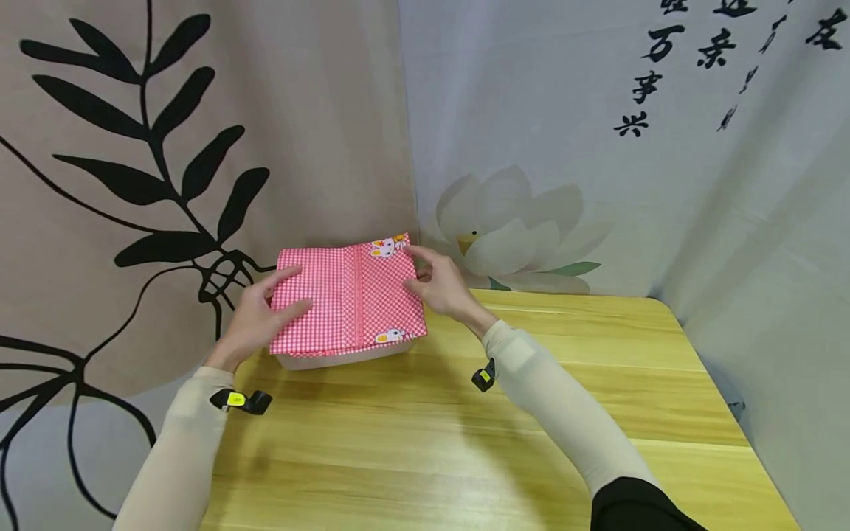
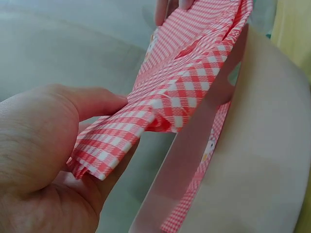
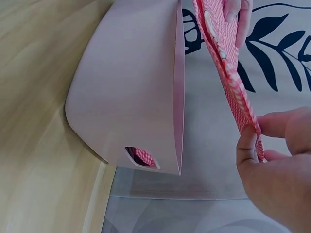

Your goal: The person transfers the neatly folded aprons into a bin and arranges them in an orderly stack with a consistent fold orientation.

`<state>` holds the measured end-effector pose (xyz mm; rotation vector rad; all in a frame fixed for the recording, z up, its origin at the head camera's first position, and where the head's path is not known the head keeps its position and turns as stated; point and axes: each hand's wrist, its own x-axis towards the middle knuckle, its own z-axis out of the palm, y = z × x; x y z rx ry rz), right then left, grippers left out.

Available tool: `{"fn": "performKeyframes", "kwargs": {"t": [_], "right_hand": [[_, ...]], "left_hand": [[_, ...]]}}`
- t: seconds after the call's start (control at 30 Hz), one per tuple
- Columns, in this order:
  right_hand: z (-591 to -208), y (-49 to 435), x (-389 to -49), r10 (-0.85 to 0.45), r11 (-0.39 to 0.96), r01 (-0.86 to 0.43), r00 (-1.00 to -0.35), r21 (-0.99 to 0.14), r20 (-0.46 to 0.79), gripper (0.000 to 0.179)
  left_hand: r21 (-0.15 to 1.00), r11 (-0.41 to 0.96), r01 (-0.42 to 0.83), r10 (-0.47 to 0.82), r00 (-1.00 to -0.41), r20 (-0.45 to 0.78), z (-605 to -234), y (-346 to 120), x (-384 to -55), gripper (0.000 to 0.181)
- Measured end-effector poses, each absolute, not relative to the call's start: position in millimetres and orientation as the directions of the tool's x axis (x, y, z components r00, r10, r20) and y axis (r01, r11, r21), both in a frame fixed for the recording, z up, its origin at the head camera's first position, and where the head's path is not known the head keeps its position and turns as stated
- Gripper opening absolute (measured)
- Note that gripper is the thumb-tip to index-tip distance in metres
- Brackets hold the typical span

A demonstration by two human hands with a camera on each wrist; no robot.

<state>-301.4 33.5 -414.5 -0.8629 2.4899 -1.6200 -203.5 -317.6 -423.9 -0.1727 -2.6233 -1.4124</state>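
A folded red-and-white checked cloth [image 1: 325,299] with rabbit prints is held flat over a pale storage bin [image 1: 345,361]. My left hand [image 1: 255,318] grips the cloth's left edge, thumb on top and fingers beneath, as the left wrist view shows. At the opposite edge my right hand [image 1: 443,286] pinches the cloth between thumb and fingers. In the right wrist view the cloth [image 3: 233,87] is apart from the bin's rim [image 3: 179,97]. More checked cloth [image 3: 144,156] shows inside the bin through its handle hole. Most of the bin's inside is hidden in the head view.
The bin stands on a wood-grain table [image 1: 531,413], near its back left edge. Behind the table hang a curtain with black leaves [image 1: 319,110] and a pale curtain with a flower and black characters [image 1: 531,110].
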Motion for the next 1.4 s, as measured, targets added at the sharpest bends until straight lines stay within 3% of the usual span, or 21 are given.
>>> {"fn": "performKeyframes", "kwargs": {"t": [0.8, 1.4], "right_hand": [[-420, -5, -342, -0.417, 0.362, -0.314, -0.897, -0.878, 0.149, 0.069], [-436, -24, -346, -0.398, 0.463, -0.314, -0.909, -0.829, 0.123, 0.065]], "left_hand": [[0.800, 0.599, 0.031, -0.048, -0.996, 0.075, -432, -345, -242, 0.081], [0.782, 0.623, -0.035, -0.059, -0.998, 0.003, -447, -351, -252, 0.081]]}}
